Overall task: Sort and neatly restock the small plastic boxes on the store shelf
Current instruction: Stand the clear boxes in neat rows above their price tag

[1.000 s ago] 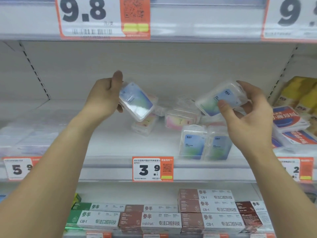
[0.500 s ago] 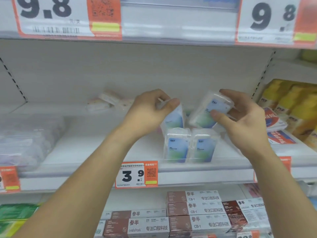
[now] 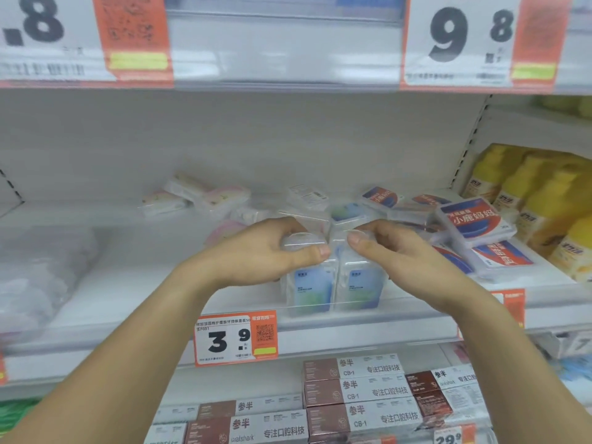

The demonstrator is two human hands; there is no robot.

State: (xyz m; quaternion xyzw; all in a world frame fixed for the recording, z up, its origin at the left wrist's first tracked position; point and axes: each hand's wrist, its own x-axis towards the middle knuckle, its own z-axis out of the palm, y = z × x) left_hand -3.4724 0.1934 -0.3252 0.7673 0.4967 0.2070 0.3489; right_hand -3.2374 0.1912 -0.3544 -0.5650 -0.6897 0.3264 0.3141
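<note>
The left hand's thumb point(image 3: 321, 250) and the right hand's thumb point(image 3: 355, 240) lay almost tip to tip, each pressed over the top of a small clear box. The left hand point(image 3: 272, 251) was clamped on the left upper box point(image 3: 299, 241) and the right hand point(image 3: 394, 248) on the right upper box point(image 3: 358, 233); the clear plastic blurred into the fingers, so their outlines were hard to read. Half a second earlier both boxes had been in the air, tilted and apart; now they had come down side by side onto the two blue-labelled boxes point(image 3: 333, 288) standing upright at the front lip of the shelf point(image 3: 320, 322), just above the 3.9 price tag point(image 3: 235, 338). That probably meant a second tier was being squared up, with release the likely next step. Behind that front pair, further boxes point(image 3: 347, 210) lay scattered, and behind and to its left the pink-tinted boxes point(image 3: 205, 197) lay loose at odd angles, still unsorted. To the right of the pair sat red-and-blue packs point(image 3: 474, 219), and beyond them yellow packages point(image 3: 525, 193). Most of the sorting seemed still to be done.
</note>
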